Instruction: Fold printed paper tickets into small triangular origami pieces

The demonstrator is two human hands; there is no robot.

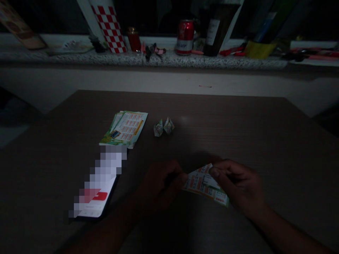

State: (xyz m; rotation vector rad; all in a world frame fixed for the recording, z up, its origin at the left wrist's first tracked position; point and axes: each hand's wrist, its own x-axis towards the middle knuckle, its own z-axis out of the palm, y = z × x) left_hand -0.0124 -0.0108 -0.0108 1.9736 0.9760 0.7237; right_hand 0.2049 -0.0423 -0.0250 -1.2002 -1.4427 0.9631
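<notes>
Between my hands is a printed calendar card, its corner bent or folded over at the top, held just above the table. My left hand pinches its left end between thumb and fingers. With thumb on top, my right hand grips the upper right part of the same card. Beyond my hands sit two small folded paper shapes, the left one and the right one, side by side. A stack of similar calendar cards lies to their left.
A lit phone, partly blurred out, lies left of my left arm, touching or close to the stack. Along the granite sill stand a red can, a checkered cylinder, a dark bottle and a yellow pot. The room is dim.
</notes>
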